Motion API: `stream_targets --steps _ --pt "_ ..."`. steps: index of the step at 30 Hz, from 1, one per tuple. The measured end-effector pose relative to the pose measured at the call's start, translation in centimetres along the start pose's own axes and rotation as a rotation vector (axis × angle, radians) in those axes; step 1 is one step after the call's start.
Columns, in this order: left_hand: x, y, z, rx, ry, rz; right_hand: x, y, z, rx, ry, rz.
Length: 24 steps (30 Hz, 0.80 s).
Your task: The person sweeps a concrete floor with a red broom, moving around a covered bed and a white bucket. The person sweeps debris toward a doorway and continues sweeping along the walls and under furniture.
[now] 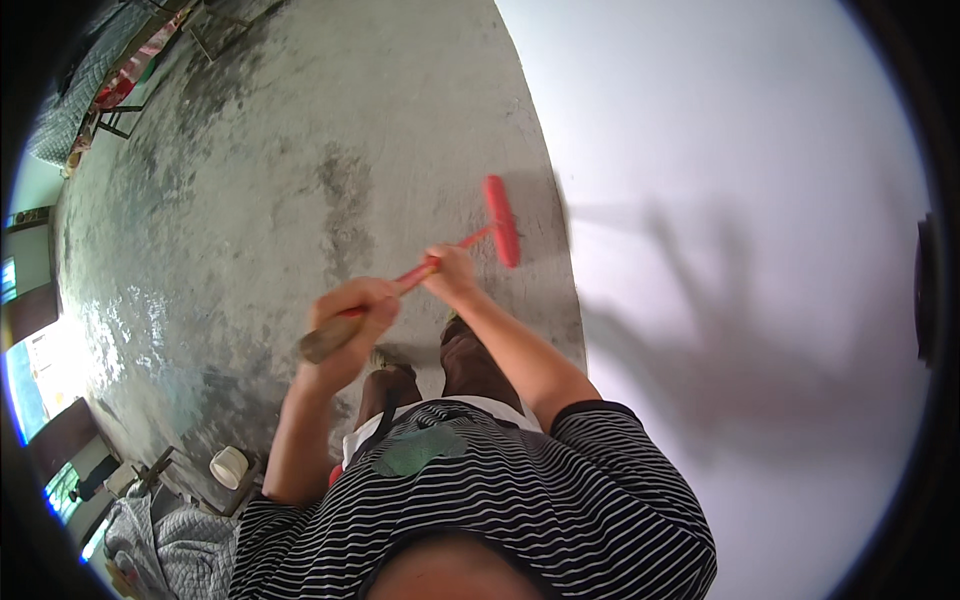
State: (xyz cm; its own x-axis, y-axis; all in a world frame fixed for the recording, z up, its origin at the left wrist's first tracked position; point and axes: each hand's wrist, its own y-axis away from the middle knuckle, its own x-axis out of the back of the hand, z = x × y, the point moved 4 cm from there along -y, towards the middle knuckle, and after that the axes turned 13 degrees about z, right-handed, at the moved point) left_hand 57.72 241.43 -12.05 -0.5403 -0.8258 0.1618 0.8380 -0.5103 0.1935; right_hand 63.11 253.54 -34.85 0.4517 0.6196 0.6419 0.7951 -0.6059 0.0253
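Note:
Both hands are closed around the shaft (411, 279) of a long-handled floor tool, which slants across in front of me. My left hand (358, 307) grips it near its brown butt end (330, 339). Farther along, my right hand (450, 271) holds the red part of the shaft. The tool's bar-shaped red head (502, 221) lies beyond my right hand, over the floor near the white wall. What is under the head is hidden, so I cannot tell whether it is a broom or a mop. Hands and shaft are slightly blurred.
The grey concrete floor (420, 120) has dark stains. A white wall (675, 112) bearing shadows rises on the right. Quilted covers (191, 551) and a white bucket-like container (229, 466) are at lower left. A draped quilted cover (90, 82) stands at upper left, near a stool (116, 120).

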Motion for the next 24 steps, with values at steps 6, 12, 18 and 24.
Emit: stream_targets --steps 6,12,18,24 --pt "-0.2 0.6 6.0 -0.162 -0.397 0.047 -4.0 0.0 -7.1 0.079 -0.312 -0.048" --pt "-6.4 2.4 11.2 -0.498 -0.408 -0.272 0.0 -0.5 -9.4 -0.063 -0.732 -0.296" --pt "-6.8 2.2 10.8 -0.511 -0.033 -0.624 9.8 2.7 -4.6 0.049 -0.298 0.047" --pt "-11.1 -2.3 4.5 -0.012 0.187 -0.771 13.5 8.6 6.7 -0.094 0.162 0.071"
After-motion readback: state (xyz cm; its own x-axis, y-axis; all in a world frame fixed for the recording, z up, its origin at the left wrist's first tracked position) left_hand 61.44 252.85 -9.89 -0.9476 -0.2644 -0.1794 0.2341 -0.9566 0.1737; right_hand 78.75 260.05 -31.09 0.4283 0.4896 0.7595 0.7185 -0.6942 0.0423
